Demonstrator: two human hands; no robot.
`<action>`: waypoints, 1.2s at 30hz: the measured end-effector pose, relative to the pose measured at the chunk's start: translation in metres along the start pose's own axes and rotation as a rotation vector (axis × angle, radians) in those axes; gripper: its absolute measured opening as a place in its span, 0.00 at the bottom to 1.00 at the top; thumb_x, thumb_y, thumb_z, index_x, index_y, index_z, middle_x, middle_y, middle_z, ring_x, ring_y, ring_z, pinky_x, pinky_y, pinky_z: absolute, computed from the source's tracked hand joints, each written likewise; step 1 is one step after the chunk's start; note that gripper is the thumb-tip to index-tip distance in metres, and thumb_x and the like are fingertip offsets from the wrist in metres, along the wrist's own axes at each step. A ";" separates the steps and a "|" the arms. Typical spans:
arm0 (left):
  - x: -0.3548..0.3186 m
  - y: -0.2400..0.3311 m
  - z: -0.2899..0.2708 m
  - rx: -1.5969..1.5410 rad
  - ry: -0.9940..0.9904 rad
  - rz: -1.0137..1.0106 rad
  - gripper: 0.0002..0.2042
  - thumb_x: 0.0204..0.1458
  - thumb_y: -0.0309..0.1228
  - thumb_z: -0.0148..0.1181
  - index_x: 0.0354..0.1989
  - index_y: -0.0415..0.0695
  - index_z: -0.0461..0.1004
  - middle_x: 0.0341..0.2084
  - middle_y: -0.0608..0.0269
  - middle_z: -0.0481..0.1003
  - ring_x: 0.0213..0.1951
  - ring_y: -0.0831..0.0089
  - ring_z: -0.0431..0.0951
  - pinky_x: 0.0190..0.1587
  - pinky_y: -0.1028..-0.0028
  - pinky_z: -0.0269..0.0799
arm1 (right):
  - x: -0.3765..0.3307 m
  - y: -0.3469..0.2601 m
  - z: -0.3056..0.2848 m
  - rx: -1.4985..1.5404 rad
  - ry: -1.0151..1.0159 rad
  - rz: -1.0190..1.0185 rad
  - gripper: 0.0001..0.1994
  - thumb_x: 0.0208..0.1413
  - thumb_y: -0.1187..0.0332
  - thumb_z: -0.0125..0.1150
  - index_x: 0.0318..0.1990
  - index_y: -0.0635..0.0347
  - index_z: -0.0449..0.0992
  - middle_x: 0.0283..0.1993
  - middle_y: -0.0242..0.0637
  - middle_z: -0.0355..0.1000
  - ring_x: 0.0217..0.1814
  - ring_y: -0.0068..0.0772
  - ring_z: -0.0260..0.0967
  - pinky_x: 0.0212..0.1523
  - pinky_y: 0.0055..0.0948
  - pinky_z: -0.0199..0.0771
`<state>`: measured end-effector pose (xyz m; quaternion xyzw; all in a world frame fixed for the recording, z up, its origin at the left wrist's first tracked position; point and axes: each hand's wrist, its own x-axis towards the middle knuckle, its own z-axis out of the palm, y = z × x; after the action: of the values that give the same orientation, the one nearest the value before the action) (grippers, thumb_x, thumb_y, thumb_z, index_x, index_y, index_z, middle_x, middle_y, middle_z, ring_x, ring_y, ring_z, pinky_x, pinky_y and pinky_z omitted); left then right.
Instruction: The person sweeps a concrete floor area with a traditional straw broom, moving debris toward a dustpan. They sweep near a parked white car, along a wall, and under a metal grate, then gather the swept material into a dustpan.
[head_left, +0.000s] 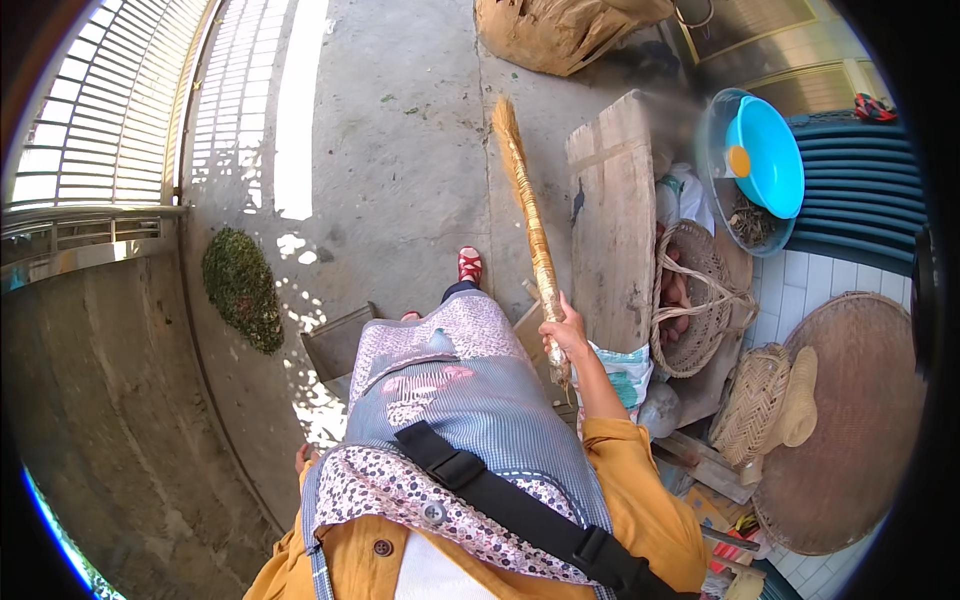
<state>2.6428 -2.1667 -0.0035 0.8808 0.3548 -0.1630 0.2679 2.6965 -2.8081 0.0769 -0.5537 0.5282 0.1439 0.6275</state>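
1. From where I stand, I see the broom [538, 245] in the upper middle of the frame, bristles toward the top; whether they touch the floor [400, 200], I cannot tell.
2. The right hand [566, 333], right of centre, has its fingers closed around the broom.
3. The left hand [303, 458] is mostly hidden at lower left; I cannot tell how its fingers are.
4. Sweeping seems partly done, I judge: one green heap [242, 290] lies at left.
5. Still left, it seems: small scraps [387, 98] near top centre, and the heap itself, not yet removed.
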 end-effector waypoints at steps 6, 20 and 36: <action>0.033 0.040 0.009 -0.012 0.104 0.066 0.15 0.35 0.25 0.49 0.36 0.43 0.74 0.16 0.62 0.70 0.17 0.72 0.67 0.26 0.72 0.65 | 0.057 0.027 -0.043 -0.020 0.149 0.119 0.45 0.33 0.83 0.53 0.63 0.51 0.40 0.18 0.34 0.62 0.13 0.26 0.62 0.11 0.28 0.64; 0.012 0.185 0.007 0.171 0.217 -0.076 0.14 0.38 0.22 0.49 0.36 0.39 0.72 0.25 0.57 0.73 0.21 0.71 0.71 0.26 0.72 0.67 | 0.084 -0.035 -0.102 0.091 0.057 0.170 0.46 0.32 0.82 0.54 0.64 0.54 0.39 0.18 0.36 0.65 0.13 0.27 0.62 0.14 0.28 0.65; 0.024 0.172 -0.003 0.261 0.137 -0.118 0.14 0.37 0.25 0.49 0.36 0.42 0.74 0.32 0.52 0.75 0.36 0.61 0.74 0.41 0.68 0.67 | 0.108 -0.113 -0.019 0.121 -0.101 0.151 0.39 0.37 0.84 0.55 0.61 0.54 0.47 0.19 0.35 0.64 0.14 0.26 0.62 0.13 0.27 0.67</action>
<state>2.7823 -2.2560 0.0492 0.8948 0.3990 -0.1629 0.1164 2.8165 -2.9072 0.0526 -0.4655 0.5438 0.1862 0.6731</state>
